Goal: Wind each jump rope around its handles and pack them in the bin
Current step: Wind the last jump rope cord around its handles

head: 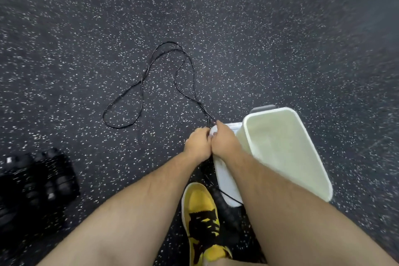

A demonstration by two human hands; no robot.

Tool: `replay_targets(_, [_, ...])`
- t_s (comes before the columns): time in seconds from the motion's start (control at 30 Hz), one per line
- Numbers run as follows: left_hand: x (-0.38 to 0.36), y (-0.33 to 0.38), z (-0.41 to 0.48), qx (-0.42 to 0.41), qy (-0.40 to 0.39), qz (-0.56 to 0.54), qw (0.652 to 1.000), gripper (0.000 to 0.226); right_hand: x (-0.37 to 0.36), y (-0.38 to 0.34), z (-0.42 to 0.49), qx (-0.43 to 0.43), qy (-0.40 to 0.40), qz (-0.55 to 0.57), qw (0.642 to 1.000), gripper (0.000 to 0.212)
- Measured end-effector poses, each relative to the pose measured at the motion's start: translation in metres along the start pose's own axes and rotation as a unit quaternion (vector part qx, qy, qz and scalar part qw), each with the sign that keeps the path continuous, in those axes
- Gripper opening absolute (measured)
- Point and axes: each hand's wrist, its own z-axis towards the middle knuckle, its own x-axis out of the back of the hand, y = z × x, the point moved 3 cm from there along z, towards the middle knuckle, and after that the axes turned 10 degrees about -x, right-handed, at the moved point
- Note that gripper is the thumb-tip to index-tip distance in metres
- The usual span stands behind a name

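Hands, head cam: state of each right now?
Left hand: fingers curled, gripping at the near end of the jump rope; handles hidden.
Right hand: curled, pinching the same rope end beside the bin.

Rope [151,84]: thin black cord, unwound, lying in loose double loops on floor, up-left of bin; near end runs to bin's near-left corner. Bin [302,151]: pale cream plastic, rect., rounded rim, upright, open top, interior appears bare; white lid-like piece alongside its left wall.
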Motion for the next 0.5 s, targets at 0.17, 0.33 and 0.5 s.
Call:
replay_targets(0.17, [-0.024, -0.016, 0.029, 0.029, -0.015, -0.012, 0.999, 0.006, -0.015, 0.015, 0.042, -0.020, -0.061, -0.046, 0.997, 0.077])
replay_targets(0.33, [-0.025, -0.020, 0.024, 0.094, -0.007, -0.171, 0.981, 0.045, -0.026, 0.019, 0.046, -0.061, -0.007, 0.072, 0.996, 0.040])
replay_targets(0.5, [-0.031, -0.027, 0.011, 0.247, 0.118, -0.328, 0.904, 0.034, -0.038, 0.011, 0.029, -0.034, -0.002, 0.147, 0.989, 0.031])
